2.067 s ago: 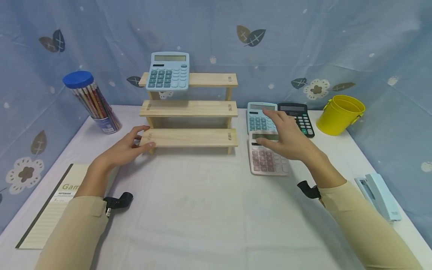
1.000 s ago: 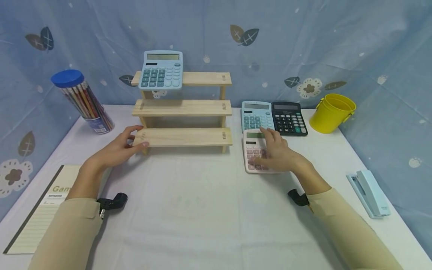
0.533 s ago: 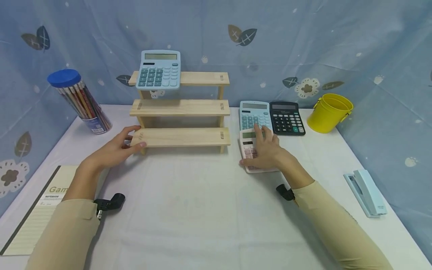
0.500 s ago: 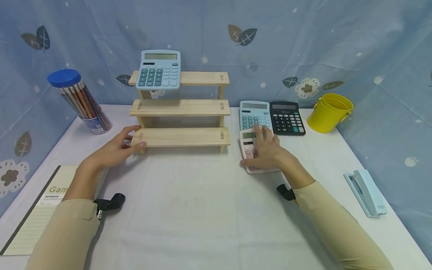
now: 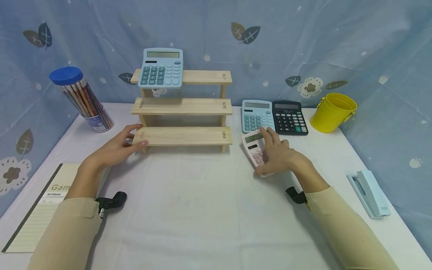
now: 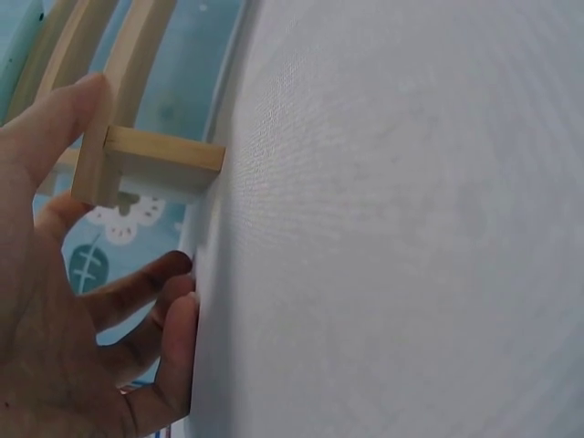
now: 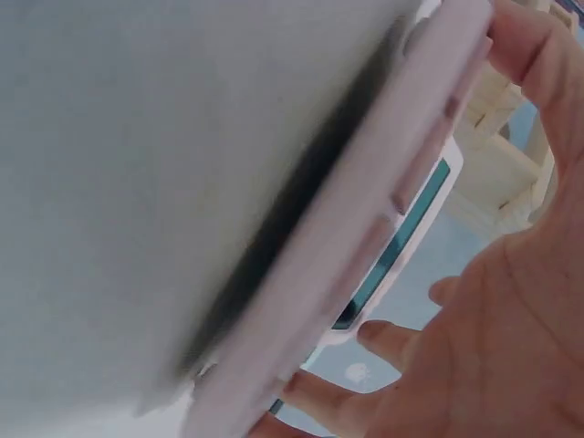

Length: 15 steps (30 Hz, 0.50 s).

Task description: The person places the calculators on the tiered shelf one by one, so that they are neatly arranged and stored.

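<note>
The wooden three-tier rack point(image 5: 183, 135) stands at the back of the table. My left hand point(image 5: 113, 152) pinches the left end of its lowest board between thumb and index finger; in the left wrist view the other fingers are loosely bent below. My right hand point(image 5: 283, 155) grips a pink-and-white calculator point(image 5: 252, 145) by its edges, covering much of the keys. In the right wrist view the calculator point(image 7: 347, 219) is tilted, with a dark shadow beneath its near edge. A light blue calculator point(image 5: 257, 117) and a black calculator point(image 5: 289, 118) lie just behind it.
Another light blue calculator point(image 5: 161, 67) leans on the rack's top left. A blue-lidded pencil jar point(image 5: 82, 99) stands left, with a notebook point(image 5: 37, 217) partly under the left arm. On the right are a yellow bucket point(image 5: 332, 112) and a light blue stapler point(image 5: 369, 193).
My right hand has come down onto the pink-and-white calculator, taken hold of it and turned it askew, its lower end swinging right. My left hand keeps its place on the rack.
</note>
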{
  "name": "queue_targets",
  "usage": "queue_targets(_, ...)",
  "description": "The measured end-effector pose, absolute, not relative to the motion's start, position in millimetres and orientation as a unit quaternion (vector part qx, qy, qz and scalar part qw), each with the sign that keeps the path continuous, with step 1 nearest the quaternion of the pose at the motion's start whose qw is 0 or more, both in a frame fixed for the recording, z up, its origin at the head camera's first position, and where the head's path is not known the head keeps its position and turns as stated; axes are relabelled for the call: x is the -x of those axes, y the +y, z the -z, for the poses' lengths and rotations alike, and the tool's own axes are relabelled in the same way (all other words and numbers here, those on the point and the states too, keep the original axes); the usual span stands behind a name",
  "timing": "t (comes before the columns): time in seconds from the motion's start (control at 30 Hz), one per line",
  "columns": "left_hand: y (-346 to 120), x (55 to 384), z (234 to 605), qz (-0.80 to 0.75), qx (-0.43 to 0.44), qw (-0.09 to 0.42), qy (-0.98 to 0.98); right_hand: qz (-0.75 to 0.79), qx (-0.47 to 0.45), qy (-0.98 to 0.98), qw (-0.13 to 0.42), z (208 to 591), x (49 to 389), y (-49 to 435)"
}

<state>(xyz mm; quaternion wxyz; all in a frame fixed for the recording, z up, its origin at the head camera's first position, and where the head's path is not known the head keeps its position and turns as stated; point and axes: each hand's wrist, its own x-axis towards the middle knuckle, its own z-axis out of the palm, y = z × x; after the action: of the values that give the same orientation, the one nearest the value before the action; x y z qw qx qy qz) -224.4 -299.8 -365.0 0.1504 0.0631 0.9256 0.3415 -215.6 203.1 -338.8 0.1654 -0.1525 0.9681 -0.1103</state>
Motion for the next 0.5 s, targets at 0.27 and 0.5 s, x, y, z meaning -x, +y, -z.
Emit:
queue_targets(0.27,-304.1,220.8,366.0,-0.352,-0.067,0.153,0.921,0.167,0.162,0.965,0.121,330.1,221.3,210.3)
queue_targets(0.5,-297.9,224.7,364.6,-0.348,-0.074,0.149,0.923,0.245,0.173,0.951,0.071,321.9,218.9,218.6)
